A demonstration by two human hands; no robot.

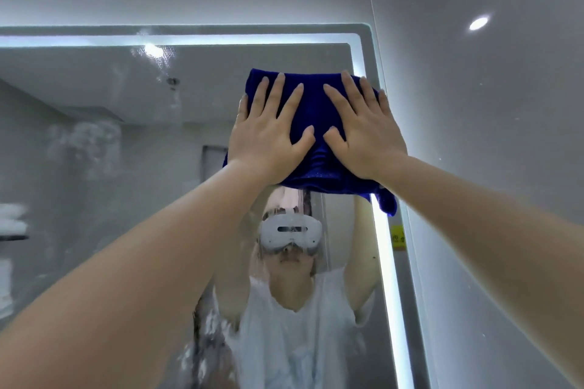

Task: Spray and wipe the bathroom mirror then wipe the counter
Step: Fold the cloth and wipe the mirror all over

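A bathroom: a large mirror [94, 142] edged by a glowing white light strip [384, 262] fills the centre. Glossy grey wall panels [493, 167] stand at right. Folded white towels [11, 218] on a shelf [14, 237] show reflected at far left.

text: none legible | yellow sticker [398, 237] on mirror [104, 98] edge: symbols unreadable

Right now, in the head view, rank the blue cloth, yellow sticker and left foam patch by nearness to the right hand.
1. Blue cloth, pressed under the right hand.
2. Yellow sticker, lower right.
3. Foam patch, far left.
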